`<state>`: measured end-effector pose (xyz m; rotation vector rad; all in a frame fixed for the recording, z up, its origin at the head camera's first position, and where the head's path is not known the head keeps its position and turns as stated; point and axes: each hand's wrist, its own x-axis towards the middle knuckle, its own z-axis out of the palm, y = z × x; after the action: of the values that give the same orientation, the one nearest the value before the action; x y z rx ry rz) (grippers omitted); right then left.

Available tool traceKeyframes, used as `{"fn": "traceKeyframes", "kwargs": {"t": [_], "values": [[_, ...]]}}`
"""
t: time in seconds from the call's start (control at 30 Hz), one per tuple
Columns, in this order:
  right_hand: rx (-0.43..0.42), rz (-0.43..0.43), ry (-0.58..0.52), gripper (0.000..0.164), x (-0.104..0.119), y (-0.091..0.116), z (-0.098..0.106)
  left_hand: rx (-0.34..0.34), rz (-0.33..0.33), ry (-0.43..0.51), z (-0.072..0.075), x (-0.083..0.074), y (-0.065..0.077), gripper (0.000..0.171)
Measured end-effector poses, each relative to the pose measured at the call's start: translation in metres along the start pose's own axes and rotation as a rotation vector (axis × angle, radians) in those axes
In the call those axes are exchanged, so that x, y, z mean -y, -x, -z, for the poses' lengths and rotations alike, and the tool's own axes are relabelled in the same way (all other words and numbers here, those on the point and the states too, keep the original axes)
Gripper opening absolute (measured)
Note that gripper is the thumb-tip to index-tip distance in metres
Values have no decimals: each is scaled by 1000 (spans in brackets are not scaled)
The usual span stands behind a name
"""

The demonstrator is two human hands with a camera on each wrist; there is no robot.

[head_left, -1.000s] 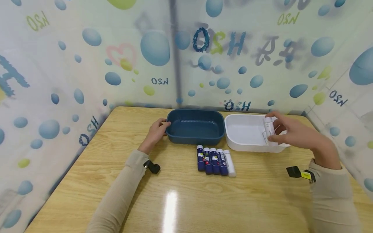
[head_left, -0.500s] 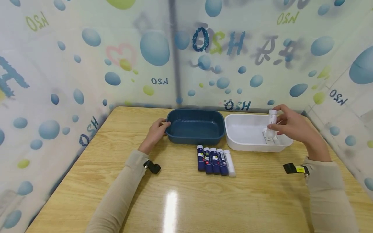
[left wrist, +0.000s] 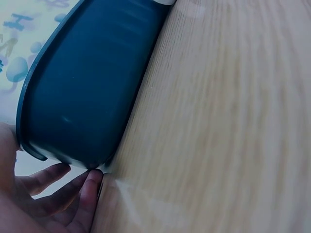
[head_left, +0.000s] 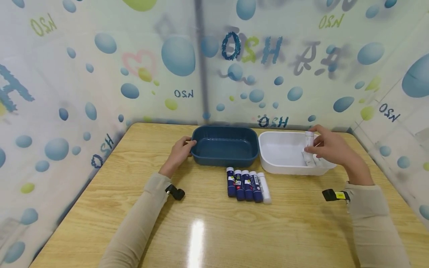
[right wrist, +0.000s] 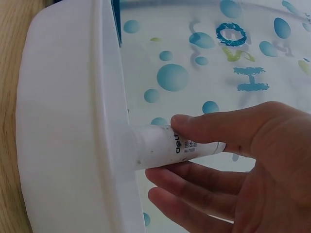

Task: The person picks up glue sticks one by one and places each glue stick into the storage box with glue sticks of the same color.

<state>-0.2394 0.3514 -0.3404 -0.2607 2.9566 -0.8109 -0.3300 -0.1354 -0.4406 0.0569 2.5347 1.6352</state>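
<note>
My right hand (head_left: 335, 147) pinches a white glue stick (head_left: 309, 139) between thumb and fingers, holding it nearly upright within the right end of the white tray (head_left: 278, 169). Black print shows on that glue stick (right wrist: 158, 145) in the right wrist view; the tray's wall hides its lower end. Beside it in the tray lies at least one more white glue stick, partly covered by the hand. My left hand (head_left: 179, 154) grips the left end of the dark blue tray (head_left: 224, 162), thumb over the rim. Its fingertips (left wrist: 92, 177) touch the outer wall in the left wrist view.
Several dark blue glue sticks (head_left: 247, 186) with white caps lie side by side in front of the trays. A white glue stick (head_left: 264, 188) ends that row on the right. Both trays stand adjacent on the wooden table (head_left: 268, 234), near a patterned curtain (head_left: 151, 104).
My right hand first raised the white glue stick and shifted slightly right, then lowered it a little and moved it left inside the white tray. The left hand stays put.
</note>
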Motion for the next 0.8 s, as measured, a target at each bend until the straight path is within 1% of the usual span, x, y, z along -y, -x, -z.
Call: {"fn": "traceKeyframes", "kwargs": {"t": [0.17,0.4,0.8], "values": [[12,2,-12,64,0,-2,-3,6,0,-9,0,0,0,51],[13,19,21,62,-5,-8,-8,2,-5,6,-1,-1,-3,50],[97,-26,68,62,-10,-15,-18,9,1,-4,0,1,-1,52]]}}
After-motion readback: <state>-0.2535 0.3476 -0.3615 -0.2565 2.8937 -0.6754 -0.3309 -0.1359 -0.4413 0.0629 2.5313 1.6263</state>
